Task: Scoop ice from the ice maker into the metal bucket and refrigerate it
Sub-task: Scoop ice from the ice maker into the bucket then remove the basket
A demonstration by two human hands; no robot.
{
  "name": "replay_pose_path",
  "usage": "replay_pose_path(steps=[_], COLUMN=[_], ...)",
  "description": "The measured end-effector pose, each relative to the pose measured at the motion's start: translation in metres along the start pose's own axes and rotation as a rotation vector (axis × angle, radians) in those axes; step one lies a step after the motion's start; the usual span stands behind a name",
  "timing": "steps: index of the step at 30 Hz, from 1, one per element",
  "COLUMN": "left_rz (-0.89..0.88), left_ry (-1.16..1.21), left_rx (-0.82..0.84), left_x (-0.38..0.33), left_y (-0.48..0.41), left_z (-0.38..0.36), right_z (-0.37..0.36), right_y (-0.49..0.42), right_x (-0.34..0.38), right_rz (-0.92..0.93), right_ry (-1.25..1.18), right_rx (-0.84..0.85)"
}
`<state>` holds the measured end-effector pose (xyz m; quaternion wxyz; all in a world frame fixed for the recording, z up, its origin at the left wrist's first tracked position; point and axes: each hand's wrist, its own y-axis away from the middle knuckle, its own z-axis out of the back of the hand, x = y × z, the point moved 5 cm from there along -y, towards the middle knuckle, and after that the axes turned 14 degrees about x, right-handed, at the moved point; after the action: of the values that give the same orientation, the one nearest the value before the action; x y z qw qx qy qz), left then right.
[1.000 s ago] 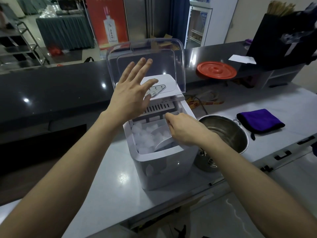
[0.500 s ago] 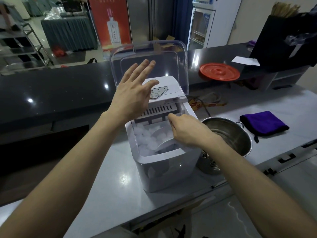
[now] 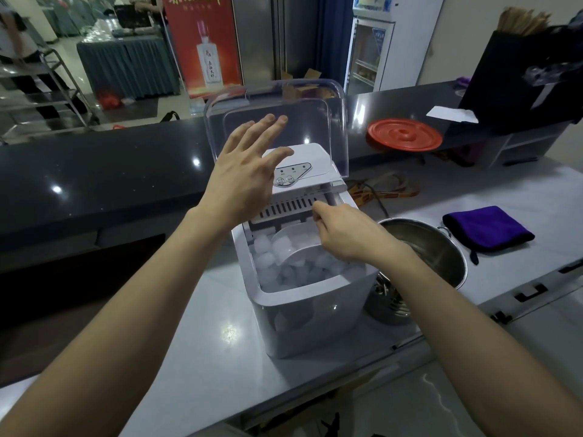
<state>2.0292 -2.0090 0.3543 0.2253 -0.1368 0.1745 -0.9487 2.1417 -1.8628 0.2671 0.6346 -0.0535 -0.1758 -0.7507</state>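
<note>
Fingers of your right hand pinch translucent white plastic scoop at its handle end; loose ice cubes below look slippery, light. Left hand spread, empty.

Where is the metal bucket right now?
In the head view, the metal bucket stands on the white counter, close beside the right side of the ice maker, with the purple cloth further right.

Shiny metal bucket; glossy plastic lid.
</note>
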Motion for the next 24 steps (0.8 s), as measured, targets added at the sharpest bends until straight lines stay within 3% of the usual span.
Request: replay_pose_path(steps=[11, 24], left_rz=[0.058, 0.012], left_ry=[0.011, 0.050], left_rx=[-0.054, -0.086], left_x=[-0.008, -0.058], left_y=[-0.005, -0.044], left_z=[0.009, -0.019], right_z=[0.060, 0.077], right_y=[0.023, 0.063], right_x=[-0.015, -0.134], right_rz=[-0.029, -0.229], right_ry=[-0.093, -0.176], right_rx=[-0.139, -0.322])
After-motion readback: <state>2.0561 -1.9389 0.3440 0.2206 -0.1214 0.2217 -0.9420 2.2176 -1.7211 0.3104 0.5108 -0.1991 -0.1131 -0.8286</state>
